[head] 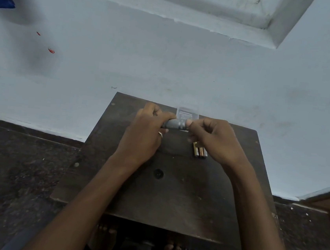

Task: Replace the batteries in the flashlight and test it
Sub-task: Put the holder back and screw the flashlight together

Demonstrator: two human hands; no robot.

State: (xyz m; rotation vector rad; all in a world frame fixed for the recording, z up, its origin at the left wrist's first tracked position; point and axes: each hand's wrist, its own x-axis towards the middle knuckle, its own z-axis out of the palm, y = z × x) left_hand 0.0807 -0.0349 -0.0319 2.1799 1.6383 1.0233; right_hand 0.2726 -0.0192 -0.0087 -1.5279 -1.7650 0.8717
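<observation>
A short grey metal flashlight (175,124) is held level above the far part of a small dark wooden table (172,197). My left hand (146,131), with a ring on one finger, wraps around its left half. The fingertips of my right hand (209,139) pinch its right end. A few batteries (199,151) lie side by side on the table just under my right hand, partly hidden by it.
A clear plastic box (188,112) stands at the table's far edge against the pale blue wall. There is a dark round hole (158,173) in the tabletop near its middle. Dark speckled floor surrounds the table, and bare feet show below its near edge.
</observation>
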